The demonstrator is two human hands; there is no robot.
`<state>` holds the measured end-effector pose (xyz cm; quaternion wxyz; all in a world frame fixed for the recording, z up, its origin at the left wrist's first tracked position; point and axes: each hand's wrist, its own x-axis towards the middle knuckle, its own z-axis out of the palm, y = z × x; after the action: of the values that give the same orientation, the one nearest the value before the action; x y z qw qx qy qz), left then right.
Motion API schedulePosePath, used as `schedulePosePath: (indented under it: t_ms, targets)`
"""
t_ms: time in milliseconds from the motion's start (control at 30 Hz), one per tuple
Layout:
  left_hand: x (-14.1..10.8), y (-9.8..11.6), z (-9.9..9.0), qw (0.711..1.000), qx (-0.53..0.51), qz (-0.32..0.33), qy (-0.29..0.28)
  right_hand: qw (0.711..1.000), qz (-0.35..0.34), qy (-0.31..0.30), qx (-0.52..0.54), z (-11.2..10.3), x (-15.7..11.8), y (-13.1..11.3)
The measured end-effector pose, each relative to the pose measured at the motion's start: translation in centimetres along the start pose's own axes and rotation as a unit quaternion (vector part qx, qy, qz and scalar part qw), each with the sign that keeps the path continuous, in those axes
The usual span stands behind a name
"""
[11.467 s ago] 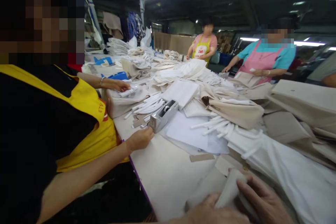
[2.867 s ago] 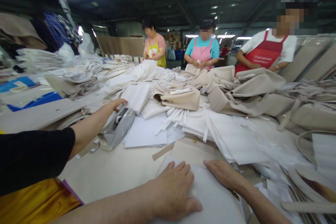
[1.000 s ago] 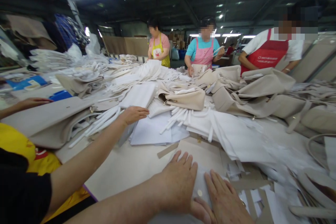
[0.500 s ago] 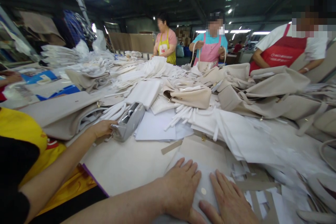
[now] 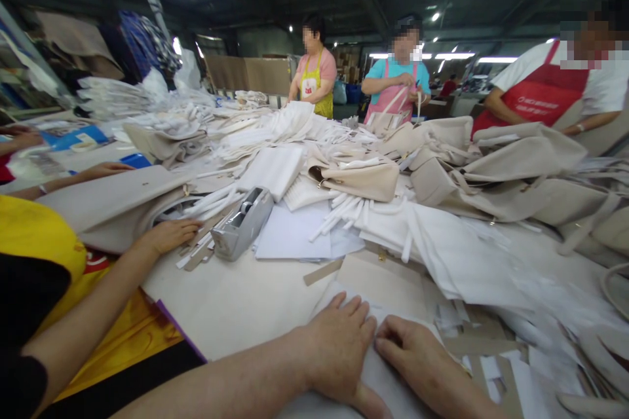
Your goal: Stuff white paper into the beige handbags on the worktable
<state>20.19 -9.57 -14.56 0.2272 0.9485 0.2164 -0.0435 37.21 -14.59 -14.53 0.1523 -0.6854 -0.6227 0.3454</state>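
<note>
White sheet material (image 5: pixel 330 296) lies over a beige bag piece (image 5: pixel 388 278) at the bottom centre. My left hand (image 5: pixel 341 347) is pressed flat on the sheet, fingers spread. Just right of it, my right hand (image 5: pixel 417 353) has thumb and index finger pinched together over the sheet; whatever is between the tips is too small to make out. The round pale spot on the sheet is not visible now.
A grey tape dispenser (image 5: pixel 243 224) stands left of white papers (image 5: pixel 293 232). Beside it rests a neighbour's hand (image 5: pixel 170 236). Beige bags (image 5: pixel 361 180) and white foam sheets (image 5: pixel 442 252) are piled beyond. Several people stand around the table.
My right hand has gone from flat and spread to a pinch. My left hand has stayed in place. The neighbour's hand has left the tape dispenser and moved left.
</note>
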Motion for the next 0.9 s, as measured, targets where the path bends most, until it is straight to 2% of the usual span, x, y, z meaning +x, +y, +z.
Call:
schedulePosePath:
  t_ms: [133,300,533,767,900]
  targets:
    - [-0.3,0.0,-0.4,1.000,-0.010,0.015,0.001,0.998,0.021,-0.007,0.064,1.9,0.2,2.0]
    - [-0.5,-0.2,-0.9,0.999,-0.044,0.021,0.001,0.993,0.032,-0.031,0.108,2.0,0.1,2.7]
    - [-0.3,-0.4,-0.3,0.999,-0.011,0.021,0.027,0.998,0.022,-0.009,0.052,2.2,0.3,2.6]
    - [-0.2,-0.6,0.2,0.999,-0.001,0.028,0.029,1.000,0.018,-0.009,0.005,2.5,0.4,2.0]
    - [-0.2,-0.5,0.1,0.999,0.005,0.026,0.019,0.999,0.015,0.013,-0.032,2.6,0.6,2.2]
